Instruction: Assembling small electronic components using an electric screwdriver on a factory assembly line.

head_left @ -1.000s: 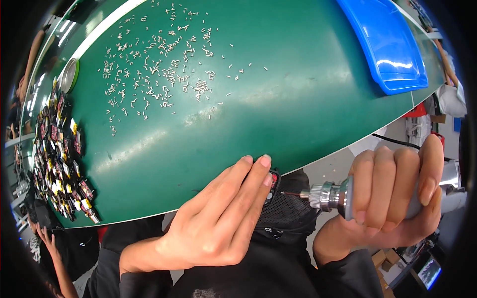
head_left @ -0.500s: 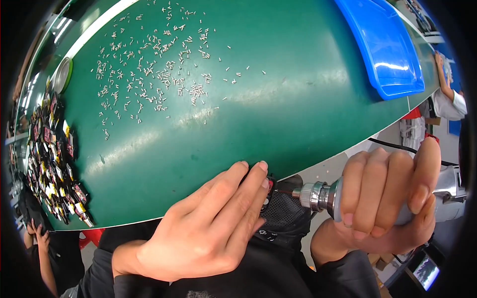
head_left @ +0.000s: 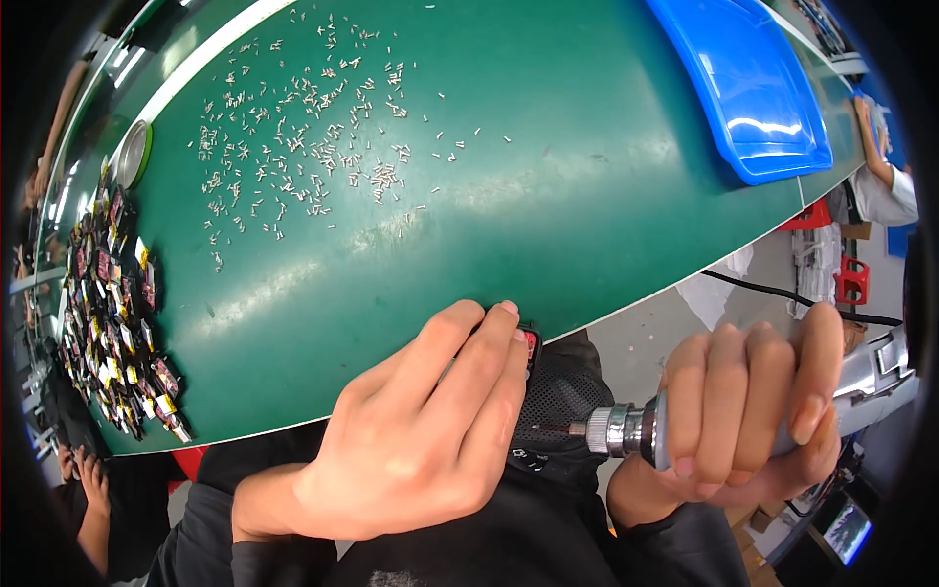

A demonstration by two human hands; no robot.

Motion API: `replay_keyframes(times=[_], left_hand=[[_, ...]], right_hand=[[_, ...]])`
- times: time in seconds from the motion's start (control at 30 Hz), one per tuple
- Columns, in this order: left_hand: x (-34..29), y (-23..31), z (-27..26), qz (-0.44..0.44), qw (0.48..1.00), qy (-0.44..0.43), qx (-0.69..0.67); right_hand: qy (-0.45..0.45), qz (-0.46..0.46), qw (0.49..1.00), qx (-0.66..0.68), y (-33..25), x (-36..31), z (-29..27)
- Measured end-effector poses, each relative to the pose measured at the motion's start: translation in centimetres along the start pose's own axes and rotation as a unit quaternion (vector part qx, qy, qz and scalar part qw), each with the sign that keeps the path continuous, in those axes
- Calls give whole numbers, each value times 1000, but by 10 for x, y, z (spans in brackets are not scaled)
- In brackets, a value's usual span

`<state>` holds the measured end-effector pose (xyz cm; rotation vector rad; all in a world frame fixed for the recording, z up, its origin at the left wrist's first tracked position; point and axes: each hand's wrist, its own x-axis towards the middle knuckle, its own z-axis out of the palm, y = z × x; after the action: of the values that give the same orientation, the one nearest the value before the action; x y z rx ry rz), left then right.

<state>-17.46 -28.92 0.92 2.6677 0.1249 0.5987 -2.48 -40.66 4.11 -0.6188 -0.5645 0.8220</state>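
At the near edge of the green table (head_left: 558, 225), my left hand (head_left: 421, 426) is closed around a small black-and-red part (head_left: 532, 344). The fingers cover most of that part; only its right end shows. My right hand (head_left: 748, 406) grips a grey electric screwdriver (head_left: 626, 430) with a silver chuck, held level off the table's edge. Its thin bit points left, below the part and apart from it, over my dark clothing. A few small light bits lie on the cloth beneath the chuck.
Many small silver screws (head_left: 328, 152) are scattered over the table's far left. A heap of black-and-red parts with yellow and white bits (head_left: 112, 333) lies along the left side, a round tin (head_left: 135, 155) behind it. A blue tray (head_left: 724, 137) stands far right. A black cable (head_left: 773, 292) hangs at right.
The screwdriver bit, which was at the part, has dropped down and away from it. My left hand has stayed at the table edge on the part. The view has shifted slightly.
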Motion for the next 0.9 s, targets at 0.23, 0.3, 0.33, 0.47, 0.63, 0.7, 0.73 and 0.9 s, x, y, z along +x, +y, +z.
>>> replay_keyframes(times=[0.23,0.3,0.33,0.47,0.63,0.7,0.73,0.9], left_hand=[[-6,-5,8,106,987,37,111],[-7,-3,8,117,986,40,113],[-8,-1,8,117,986,40,113],[-10,4,9,71,992,47,88],[-10,2,10,65,994,45,75],[-9,3,9,70,993,47,77],[-9,5,9,68,994,46,79],[-11,5,11,106,987,48,108]], right_hand=[[7,59,998,9,9,-18,-4],[12,71,997,5,11,-22,-4],[16,85,996,1,12,-23,-3],[30,135,990,8,19,-30,-3],[111,178,977,43,42,-61,5],[143,181,971,64,51,-69,6],[142,182,971,66,54,-71,6],[170,198,963,-72,56,-69,9]])
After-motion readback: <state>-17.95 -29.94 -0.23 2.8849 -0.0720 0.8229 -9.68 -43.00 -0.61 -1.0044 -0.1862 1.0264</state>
